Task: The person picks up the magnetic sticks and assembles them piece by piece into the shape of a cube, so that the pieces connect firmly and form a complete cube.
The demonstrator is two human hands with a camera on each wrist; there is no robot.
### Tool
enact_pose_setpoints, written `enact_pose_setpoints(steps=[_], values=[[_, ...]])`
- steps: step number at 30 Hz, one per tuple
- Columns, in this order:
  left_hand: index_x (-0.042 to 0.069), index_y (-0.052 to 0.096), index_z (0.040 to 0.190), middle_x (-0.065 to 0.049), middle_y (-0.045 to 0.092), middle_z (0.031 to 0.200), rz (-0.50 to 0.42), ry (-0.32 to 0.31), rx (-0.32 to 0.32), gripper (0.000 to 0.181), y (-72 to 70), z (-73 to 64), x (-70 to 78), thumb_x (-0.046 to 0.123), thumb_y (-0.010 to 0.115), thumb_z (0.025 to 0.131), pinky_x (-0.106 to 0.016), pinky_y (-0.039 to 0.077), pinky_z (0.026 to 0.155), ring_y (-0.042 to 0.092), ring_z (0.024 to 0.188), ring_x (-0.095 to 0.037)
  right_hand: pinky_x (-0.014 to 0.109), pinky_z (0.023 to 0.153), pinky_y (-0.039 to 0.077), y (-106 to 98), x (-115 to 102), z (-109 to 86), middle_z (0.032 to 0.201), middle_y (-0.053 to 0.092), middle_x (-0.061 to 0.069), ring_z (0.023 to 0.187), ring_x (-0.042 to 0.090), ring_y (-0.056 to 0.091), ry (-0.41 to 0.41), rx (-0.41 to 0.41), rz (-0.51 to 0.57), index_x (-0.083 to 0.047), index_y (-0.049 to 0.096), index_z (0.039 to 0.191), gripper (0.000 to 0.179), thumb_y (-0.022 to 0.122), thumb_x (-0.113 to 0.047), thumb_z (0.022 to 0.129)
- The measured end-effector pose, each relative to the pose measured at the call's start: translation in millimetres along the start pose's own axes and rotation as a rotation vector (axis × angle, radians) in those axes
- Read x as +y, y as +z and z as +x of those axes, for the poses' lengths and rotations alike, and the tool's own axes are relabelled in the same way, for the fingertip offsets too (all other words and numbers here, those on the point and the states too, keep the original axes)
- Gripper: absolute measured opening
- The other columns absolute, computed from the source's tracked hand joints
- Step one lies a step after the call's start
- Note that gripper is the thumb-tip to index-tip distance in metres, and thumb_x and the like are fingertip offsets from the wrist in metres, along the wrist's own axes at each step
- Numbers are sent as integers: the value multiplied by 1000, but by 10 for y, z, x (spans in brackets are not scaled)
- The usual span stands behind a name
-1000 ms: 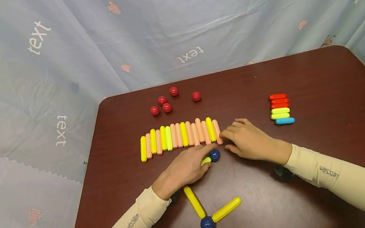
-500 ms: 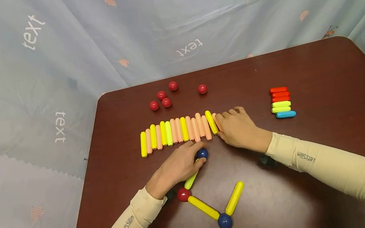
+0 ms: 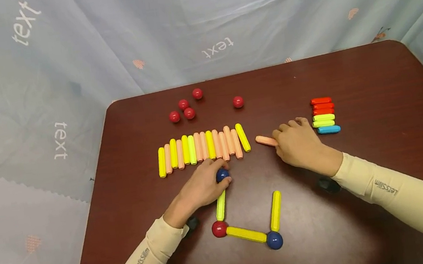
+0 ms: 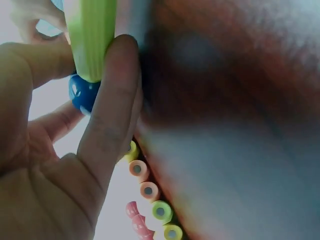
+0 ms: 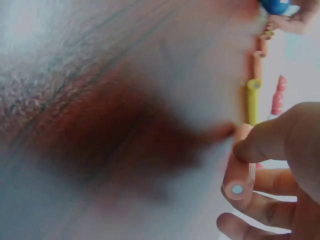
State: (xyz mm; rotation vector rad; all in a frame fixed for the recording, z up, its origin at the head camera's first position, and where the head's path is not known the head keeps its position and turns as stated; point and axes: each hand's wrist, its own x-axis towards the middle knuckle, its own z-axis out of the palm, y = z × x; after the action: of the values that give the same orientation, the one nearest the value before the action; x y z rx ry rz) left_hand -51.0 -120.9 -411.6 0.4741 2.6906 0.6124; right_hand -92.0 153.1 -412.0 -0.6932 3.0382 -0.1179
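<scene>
My left hand (image 3: 201, 186) pinches a blue ball (image 3: 222, 174) joined to a lime-green magnetic stick (image 3: 221, 205); both also show between its fingers in the left wrist view. From that stick the chain runs through a red ball (image 3: 219, 228), a yellow stick (image 3: 246, 235) and a second blue ball (image 3: 274, 240) to another yellow stick (image 3: 276, 211), whose far end is free. To the right, my right hand (image 3: 300, 144) pinches a peach magnetic stick (image 3: 266, 141) between thumb and fingers. In the right wrist view, a metal disc shows in the end of that peach stick (image 5: 242, 170).
Peach, yellow and lime sticks (image 3: 210, 145) lie side by side beyond the left hand. Behind them are several red balls (image 3: 189, 113), one apart (image 3: 237, 102). Short red, lime and blue sticks (image 3: 323, 117) are stacked in a column at the right.
My right hand has taken the peach stick from the row's right end and moved right; the neighbouring yellow stick tilted. My left hand moved left and nearer, and the chain swung round. One red ball rolled right.
</scene>
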Motion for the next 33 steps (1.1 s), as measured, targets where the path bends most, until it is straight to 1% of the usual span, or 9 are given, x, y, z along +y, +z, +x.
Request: enact_pose_setpoints(steps=[2, 5, 8, 12, 16, 21, 27, 33], values=[[12, 67, 118, -10, 63, 110, -9, -24, 18, 31, -7, -3, -3, 27, 75, 93, -34, 51, 77, 56, 94, -23, 67, 104, 39, -62, 5, -35, 93, 71, 12, 96, 38, 64, -6, 2, 9, -6, 72, 96, 13, 70, -16, 88], [11, 67, 114, -9, 64, 104, -10, -37, 41, 30, -21, 3, -10, 29, 76, 92, -32, 49, 74, 56, 91, -22, 68, 106, 38, -132, -26, -70, 93, 71, 10, 97, 37, 64, -30, 2, 36, -8, 74, 98, 14, 72, -17, 88], [11, 67, 112, -7, 65, 99, 1, -42, 49, 30, -34, 5, -15, 31, 77, 92, -30, 47, 70, 55, 87, -21, 69, 108, 36, -165, -100, -84, 96, 72, 8, 99, 34, 64, -79, -7, 72, -11, 76, 102, 17, 74, -19, 87], [12, 66, 107, -4, 62, 92, 20, -47, 37, 30, -36, -14, -17, 35, 77, 91, -28, 44, 65, 53, 82, -19, 68, 110, 36, -147, -230, -96, 99, 73, 5, 101, 30, 64, -162, -37, 100, -13, 76, 104, 18, 76, -19, 87], [14, 66, 106, -4, 62, 95, 32, -23, 34, 30, -22, -36, -21, 37, 78, 91, -28, 46, 66, 54, 83, -17, 67, 110, 37, -96, -355, -100, 99, 72, 3, 101, 28, 65, -215, -73, 104, -14, 76, 103, 18, 77, -21, 87], [14, 68, 110, -5, 64, 103, 38, 15, 49, 31, 10, -55, -36, 36, 78, 90, -30, 51, 72, 56, 86, -18, 66, 112, 36, -40, -450, -92, 96, 71, 1, 102, 27, 65, -246, -112, 100, -16, 76, 101, 16, 77, -24, 88], [14, 70, 113, -6, 65, 107, 43, 47, 57, 30, 32, -62, -48, 34, 78, 91, -31, 53, 77, 58, 91, -18, 66, 111, 37, 6, -484, -85, 95, 71, 1, 101, 27, 65, -271, -101, 106, -16, 76, 101, 15, 77, -22, 87], [13, 71, 113, -7, 64, 105, 35, 62, 57, 29, 47, -69, -46, 31, 78, 91, -31, 51, 76, 56, 87, -17, 66, 110, 38, 42, -527, -74, 94, 71, 1, 98, 27, 65, -299, -85, 108, -15, 75, 101, 16, 78, -23, 87]])
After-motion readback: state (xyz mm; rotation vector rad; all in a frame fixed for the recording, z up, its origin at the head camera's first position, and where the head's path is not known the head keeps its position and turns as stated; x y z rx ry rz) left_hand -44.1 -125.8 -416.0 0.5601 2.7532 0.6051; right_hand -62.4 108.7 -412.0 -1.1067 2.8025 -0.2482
